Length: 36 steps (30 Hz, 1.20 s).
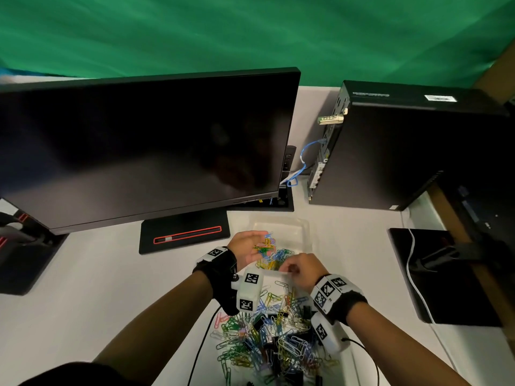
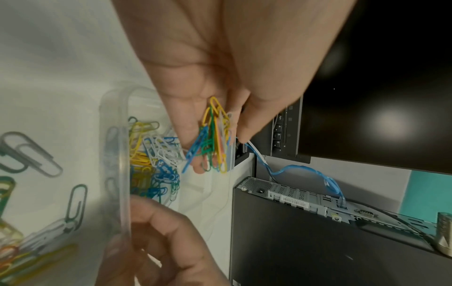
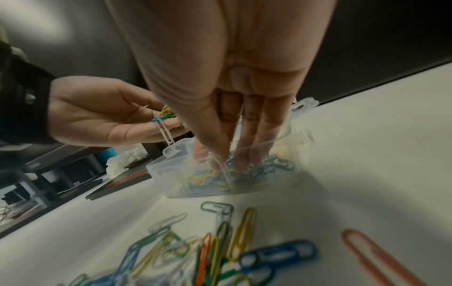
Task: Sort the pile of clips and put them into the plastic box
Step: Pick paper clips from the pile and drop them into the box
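Step in hand: we judge this the loading stage, a sorted handful of paper clips [image 2: 215, 135] poised over the plastic box [image 1: 305, 228] while more go in below.
Left hand [image 1: 246, 247]: we see it held above the box, palm turned inward, fingers lightly curled to pinch a small bunch of yellow, green, blue and white clips; one white clip dangles from the bunch toward the box rim.
Right hand [image 1: 299, 270]: it reaches down into the near side of the box, fingers extended into the clips already there; whether the fingertips hold a clip we cannot tell.
Box: clear, lid off, directly under both hands, with yellow, blue, white and green clips lying inside, apparently split by a divider.
Pile [image 1: 273, 335]: it sprawls on the white desk [image 1: 97, 288] just behind the wrists, nearer our body, mixing coloured paper clips with a few black binder clips.
Next move: in our view the left hand needs to lower and release its bunch into the matching compartment, taking care that the dangling clip does not snag the rim, before we return to the pile.
Count: one box, two hands, one pile; loose clips too many and too tangled to number; the pinched bunch looks like several.
Beyond the hands: one dark monitor [image 1: 145, 146] and one black computer case [image 1: 404, 151].
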Available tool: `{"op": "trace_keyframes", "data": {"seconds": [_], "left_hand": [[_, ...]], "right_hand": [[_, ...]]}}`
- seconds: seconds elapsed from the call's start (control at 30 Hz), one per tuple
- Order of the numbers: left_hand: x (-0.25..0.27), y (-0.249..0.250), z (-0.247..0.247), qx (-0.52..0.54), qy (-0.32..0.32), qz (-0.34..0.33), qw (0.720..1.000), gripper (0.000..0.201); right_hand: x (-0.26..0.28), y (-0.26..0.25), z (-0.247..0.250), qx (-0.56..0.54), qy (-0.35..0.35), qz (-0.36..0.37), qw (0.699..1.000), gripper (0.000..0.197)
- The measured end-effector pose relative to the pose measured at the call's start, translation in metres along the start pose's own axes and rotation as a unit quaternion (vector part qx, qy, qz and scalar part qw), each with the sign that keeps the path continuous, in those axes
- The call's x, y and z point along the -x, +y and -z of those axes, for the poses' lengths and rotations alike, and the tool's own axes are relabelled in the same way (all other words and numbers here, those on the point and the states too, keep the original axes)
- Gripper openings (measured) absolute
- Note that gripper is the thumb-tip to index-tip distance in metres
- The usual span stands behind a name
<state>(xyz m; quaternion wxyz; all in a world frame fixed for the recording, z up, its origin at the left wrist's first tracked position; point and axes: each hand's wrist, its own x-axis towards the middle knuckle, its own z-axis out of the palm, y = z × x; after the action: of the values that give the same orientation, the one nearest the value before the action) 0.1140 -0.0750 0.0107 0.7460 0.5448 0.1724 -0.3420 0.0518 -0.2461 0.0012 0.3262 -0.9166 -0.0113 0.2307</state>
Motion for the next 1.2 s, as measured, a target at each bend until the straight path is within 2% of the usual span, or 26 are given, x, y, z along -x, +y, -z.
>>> {"op": "trace_keyframes", "data": {"seconds": [0.13, 0.3, 0.43, 0.57, 0.67, 0.73, 0.87, 1.03, 1.1, 1.2], "left_hand": [[0.004, -0.007, 0.005, -0.023, -0.041, 0.001, 0.999, 0.028], [0.009, -0.017, 0.01, -0.08, -0.058, 0.027, 0.995, 0.024], [0.009, -0.019, 0.004, -0.208, -0.03, 0.025, 0.977, 0.02], [0.004, -0.021, 0.002, -0.24, -0.015, 0.012, 0.971, 0.024], [0.004, -0.02, 0.0, -0.23, -0.021, 0.017, 0.973, 0.007], [0.003, -0.019, 0.0, -0.209, -0.021, 0.03, 0.977, 0.004], [0.0, -0.019, 0.002, -0.194, -0.02, 0.04, 0.98, 0.026], [-0.002, -0.019, 0.008, -0.177, -0.053, 0.042, 0.982, 0.04], [-0.001, -0.018, 0.009, -0.198, -0.051, 0.045, 0.978, 0.04], [-0.003, -0.022, 0.011, -0.216, -0.045, 0.037, 0.975, 0.03]], "right_hand": [[0.009, 0.006, -0.007, -0.004, 0.0, 0.017, 1.0, 0.025], [0.016, 0.009, -0.012, 0.005, -0.001, 0.022, 1.0, 0.019], [0.018, 0.0, -0.001, 0.011, -0.023, 0.043, 0.999, 0.012], [0.002, -0.01, 0.017, -0.005, 0.049, 0.043, 0.998, 0.01], [-0.019, -0.017, 0.028, 0.015, 0.079, 0.037, 0.996, 0.013], [-0.033, -0.021, 0.034, 0.038, 0.084, 0.035, 0.995, 0.016], [-0.058, -0.032, 0.039, 0.092, 0.046, 0.034, 0.994, 0.025], [-0.083, -0.045, 0.04, 0.185, -0.041, 0.035, 0.981, 0.04], [-0.088, -0.049, 0.039, 0.204, -0.072, 0.039, 0.976, 0.044], [-0.094, -0.049, 0.037, 0.237, -0.106, 0.043, 0.965, 0.045]]}}
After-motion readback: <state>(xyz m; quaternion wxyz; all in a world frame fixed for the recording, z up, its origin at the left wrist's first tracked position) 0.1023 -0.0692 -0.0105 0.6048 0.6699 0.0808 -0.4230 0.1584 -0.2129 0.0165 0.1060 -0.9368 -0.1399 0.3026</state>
